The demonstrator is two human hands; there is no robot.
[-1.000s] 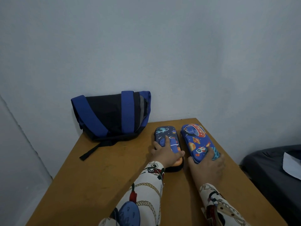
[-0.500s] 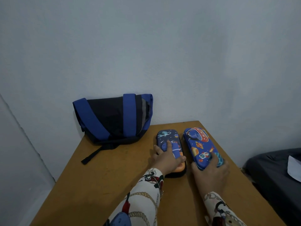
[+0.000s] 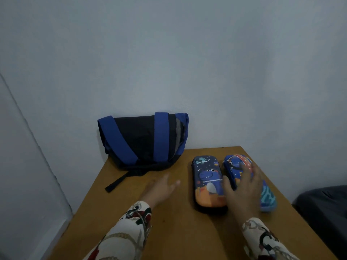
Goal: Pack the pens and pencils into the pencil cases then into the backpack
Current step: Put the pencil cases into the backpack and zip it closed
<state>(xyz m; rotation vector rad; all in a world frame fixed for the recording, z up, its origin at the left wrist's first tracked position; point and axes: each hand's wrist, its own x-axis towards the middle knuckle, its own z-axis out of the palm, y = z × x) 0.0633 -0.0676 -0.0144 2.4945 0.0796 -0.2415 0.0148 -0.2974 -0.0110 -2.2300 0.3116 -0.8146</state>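
Note:
Two closed pencil cases lie side by side on the wooden table (image 3: 174,231). The dark dinosaur case (image 3: 206,177) is on the left, the brighter blue space case (image 3: 268,196) on the right. My right hand (image 3: 244,188) rests flat on the space case, fingers spread, thumb between the two cases. My left hand (image 3: 161,188) hovers open over bare table left of the dinosaur case, holding nothing. The blue and black backpack (image 3: 142,139) stands closed against the wall at the table's back left. No pens or pencils are visible.
The backpack's black strap (image 3: 116,182) trails forward onto the table. A pale wall stands right behind the table. A dark grey piece of furniture (image 3: 324,209) sits low beyond the table's right edge.
My left hand has lifted off the dinosaur case and moved left over the table. My right hand has slid further up on the space case. The view has tilted down a little.

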